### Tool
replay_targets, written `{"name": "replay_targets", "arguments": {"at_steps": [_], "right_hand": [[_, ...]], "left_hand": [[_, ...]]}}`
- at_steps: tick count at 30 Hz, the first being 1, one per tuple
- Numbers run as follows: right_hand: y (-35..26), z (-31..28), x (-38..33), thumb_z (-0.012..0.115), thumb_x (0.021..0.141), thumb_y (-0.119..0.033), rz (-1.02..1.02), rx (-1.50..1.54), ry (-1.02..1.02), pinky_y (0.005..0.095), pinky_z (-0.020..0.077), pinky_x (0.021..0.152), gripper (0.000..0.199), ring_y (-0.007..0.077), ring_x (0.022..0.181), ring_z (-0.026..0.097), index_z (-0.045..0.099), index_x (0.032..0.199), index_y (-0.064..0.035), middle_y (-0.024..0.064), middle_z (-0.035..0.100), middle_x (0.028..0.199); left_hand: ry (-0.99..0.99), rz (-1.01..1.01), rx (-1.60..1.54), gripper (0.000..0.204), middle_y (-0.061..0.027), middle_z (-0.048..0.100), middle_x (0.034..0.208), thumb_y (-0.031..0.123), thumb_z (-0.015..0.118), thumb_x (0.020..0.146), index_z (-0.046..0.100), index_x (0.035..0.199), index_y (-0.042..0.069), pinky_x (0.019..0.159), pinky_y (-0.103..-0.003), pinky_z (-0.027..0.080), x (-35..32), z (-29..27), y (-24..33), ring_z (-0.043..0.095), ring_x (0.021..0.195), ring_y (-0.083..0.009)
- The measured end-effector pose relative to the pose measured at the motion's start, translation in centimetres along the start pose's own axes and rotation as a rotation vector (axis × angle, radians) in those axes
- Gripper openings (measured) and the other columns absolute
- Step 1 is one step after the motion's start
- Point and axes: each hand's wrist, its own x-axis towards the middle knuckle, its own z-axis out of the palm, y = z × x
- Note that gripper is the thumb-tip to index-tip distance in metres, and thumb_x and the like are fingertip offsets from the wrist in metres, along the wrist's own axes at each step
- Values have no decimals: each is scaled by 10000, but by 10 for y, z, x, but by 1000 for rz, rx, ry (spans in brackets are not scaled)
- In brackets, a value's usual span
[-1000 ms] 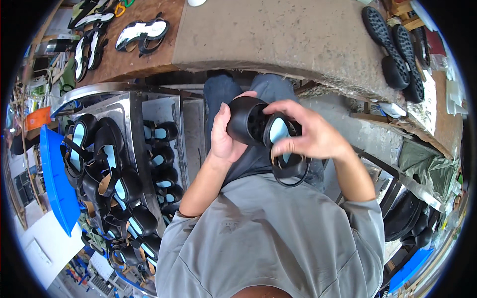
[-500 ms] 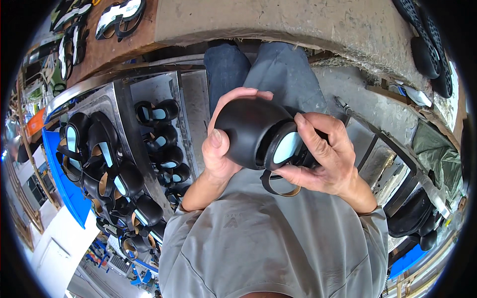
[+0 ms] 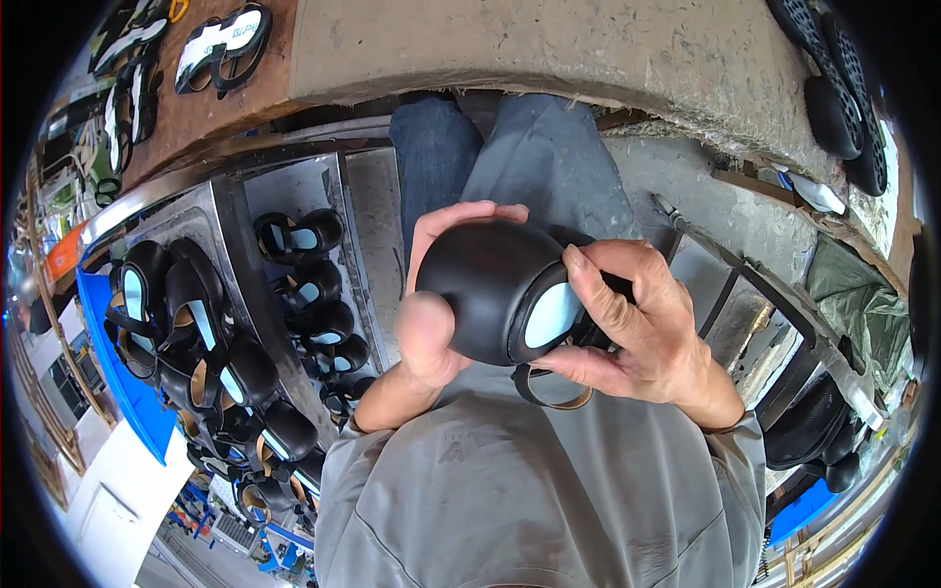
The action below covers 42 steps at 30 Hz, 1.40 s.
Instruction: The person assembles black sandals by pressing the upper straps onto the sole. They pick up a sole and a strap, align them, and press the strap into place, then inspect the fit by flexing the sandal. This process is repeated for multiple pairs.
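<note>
A black shoe [image 3: 475, 284] with a rounded toe and a light blue insole [image 3: 552, 316] is held in front of my chest. My left hand [image 3: 428, 338] wraps round its toe end, thumb on the near side and the other fingers curled over the far side. With the thumb and fingers of my right hand [image 3: 647, 328] I grip the shoe at the edge of its opening. A thin black strap [image 3: 549, 390] hangs in a loop below the opening. The shoe's rear part is mostly hidden behind my right hand.
On my left, a metal-framed rack [image 3: 230, 225] and a blue bin [image 3: 123, 363] stand beside several similar black shoes [image 3: 245, 370]. A worn workbench [image 3: 549, 44] lies ahead, with strappy footwear [image 3: 223, 49] at its left and black perforated soles [image 3: 833, 108] at its right.
The dark gap between the shoe's toe and the rim of its opening has closed, and more blue insole shows. Both hands keep their hold. The whole view has shifted slightly.
</note>
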Motion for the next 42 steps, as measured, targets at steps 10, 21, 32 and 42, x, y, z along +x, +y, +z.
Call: {"name": "replay_targets", "arguments": {"at_steps": [10,21,32,42], "right_hand": [[-3,-2,2,827,578,-261,11,-33,-41,333,522,597,808,287,838,568,525,1251,71,161,506,1006],[-4,3,1,817,596,-255,4,-178,1,327,516,581,837,302,840,558,487,1278,102,172,498,1035],[-19,-48,68,790,730,-198,186,494,-5,305,511,798,697,200,1017,577,482,1333,-32,130,560,1170],[-15,-16,54,668,855,-51,258,911,-201,251,471,858,663,162,1077,552,327,1417,36,173,502,1317]], "left_hand": [[-38,34,114,893,-229,439,1302,584,654,750,324,1329,-12,969,-393,436,1,-1,2,519,1142,-281],[-48,710,912,899,-212,493,1160,300,814,662,357,1350,-56,869,-375,440,-2,-6,-6,513,1025,-288],[-477,394,682,732,-145,502,1134,231,754,698,445,1302,-43,940,-332,395,40,7,99,522,1074,-238],[-181,238,490,799,-126,500,1201,580,579,829,429,1309,-41,974,-316,375,-5,10,69,505,1132,-211]]}}
